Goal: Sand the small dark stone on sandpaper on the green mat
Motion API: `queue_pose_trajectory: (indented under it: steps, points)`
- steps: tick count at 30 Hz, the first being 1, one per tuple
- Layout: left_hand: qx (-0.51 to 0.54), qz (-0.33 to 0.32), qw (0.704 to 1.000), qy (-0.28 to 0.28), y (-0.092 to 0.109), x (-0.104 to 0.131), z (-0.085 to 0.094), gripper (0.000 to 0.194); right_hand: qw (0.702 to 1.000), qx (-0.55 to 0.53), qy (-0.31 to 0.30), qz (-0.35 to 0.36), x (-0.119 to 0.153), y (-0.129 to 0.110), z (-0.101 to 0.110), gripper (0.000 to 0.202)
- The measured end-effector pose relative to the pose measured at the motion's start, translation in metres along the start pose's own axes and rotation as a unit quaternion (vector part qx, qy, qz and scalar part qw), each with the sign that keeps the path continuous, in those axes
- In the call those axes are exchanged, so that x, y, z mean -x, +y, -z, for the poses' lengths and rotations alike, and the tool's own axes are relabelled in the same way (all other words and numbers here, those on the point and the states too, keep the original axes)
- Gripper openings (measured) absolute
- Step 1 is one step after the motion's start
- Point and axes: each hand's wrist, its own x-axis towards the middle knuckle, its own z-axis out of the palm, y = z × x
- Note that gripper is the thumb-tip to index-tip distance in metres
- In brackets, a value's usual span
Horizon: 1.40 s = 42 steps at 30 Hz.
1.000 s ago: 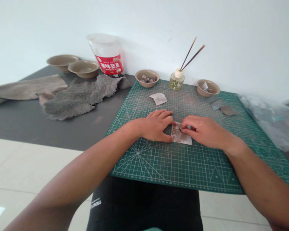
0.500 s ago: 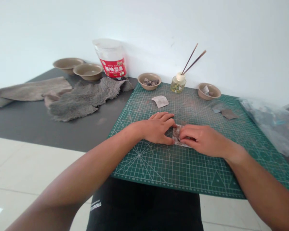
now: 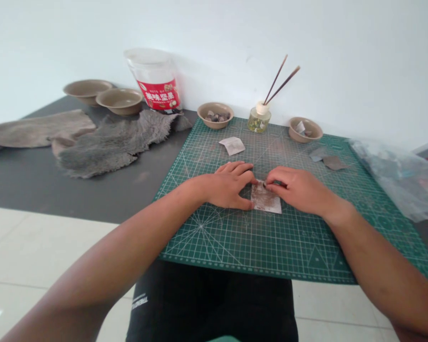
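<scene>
The right hand (image 3: 299, 187) pinches a small dark bit (image 3: 265, 185), mostly hidden by the fingers, near the top edge of a white square (image 3: 267, 200). The left hand (image 3: 230, 187) is flat and spread out, with its thumb and a finger at the square's left edge. The square looks thin, with messy brown smudges and a cleaner bottom right corner. It lies on a green mat (image 3: 214, 247) with white lines. Farther back, a bottle (image 3: 259, 122) with 2 sticks (image 3: 283, 86) stands between 2 brown bowls (image 3: 216, 125).
</scene>
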Motion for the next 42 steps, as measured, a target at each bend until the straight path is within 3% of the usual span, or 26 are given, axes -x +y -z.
queue_pose_trajectory:
  steps: [5, 11, 16, 18, 22, 24, 28, 32, 34, 38, 40, 42]
  points:
    - [0.0, -0.008, 1.0, 0.002, -0.001, 0.0, -0.001, 0.071, 0.997, -0.032, -0.059, 0.047, 0.003, -0.004, 0.0, 0.009]
    - [0.001, 0.0, 1.0, -0.002, 0.0, 0.0, 0.0, 0.069, 1.0, 0.009, 0.005, -0.004, -0.001, 0.002, -0.002, 0.012]
    - [-0.005, -0.006, 1.0, -0.002, -0.001, 0.0, 0.0, 0.071, 0.995, -0.045, -0.072, 0.058, 0.004, -0.005, 0.0, 0.008]
    - [-0.002, -0.008, 1.0, 0.0, -0.001, 0.0, -0.001, 0.071, 0.994, -0.057, -0.055, 0.07, 0.004, -0.008, -0.004, 0.008]
    - [-0.003, -0.004, 1.0, 0.002, -0.001, 0.0, -0.001, 0.069, 1.0, 0.002, 0.014, -0.01, 0.001, -0.003, -0.004, 0.012]
    - [-0.005, -0.002, 1.0, 0.0, 0.0, 0.0, 0.0, 0.069, 1.0, 0.01, -0.004, -0.019, 0.002, 0.0, -0.001, 0.012]
    - [-0.001, -0.004, 1.0, -0.004, 0.0, 0.001, 0.0, 0.071, 0.995, -0.048, -0.061, 0.058, 0.004, -0.008, -0.003, 0.01]
    - [-0.002, -0.003, 1.0, 0.003, -0.001, 0.0, -0.001, 0.069, 1.0, -0.008, 0.012, -0.007, 0.002, -0.006, -0.005, 0.013]
    - [-0.005, -0.002, 1.0, 0.004, -0.001, -0.001, -0.001, 0.069, 0.999, 0.014, 0.014, -0.036, 0.003, -0.002, -0.002, 0.013]
    - [-0.002, -0.001, 1.0, -0.003, -0.001, 0.0, -0.001, 0.07, 0.996, -0.031, -0.067, 0.039, 0.007, -0.006, 0.001, 0.011]
    - [-0.003, -0.003, 1.0, -0.001, -0.001, 0.0, -0.001, 0.07, 0.996, -0.042, -0.051, 0.053, 0.007, -0.008, -0.002, 0.011]
    - [-0.004, -0.005, 1.0, 0.002, -0.001, 0.0, -0.001, 0.07, 1.0, -0.022, 0.001, 0.016, 0.005, -0.006, -0.003, 0.012]
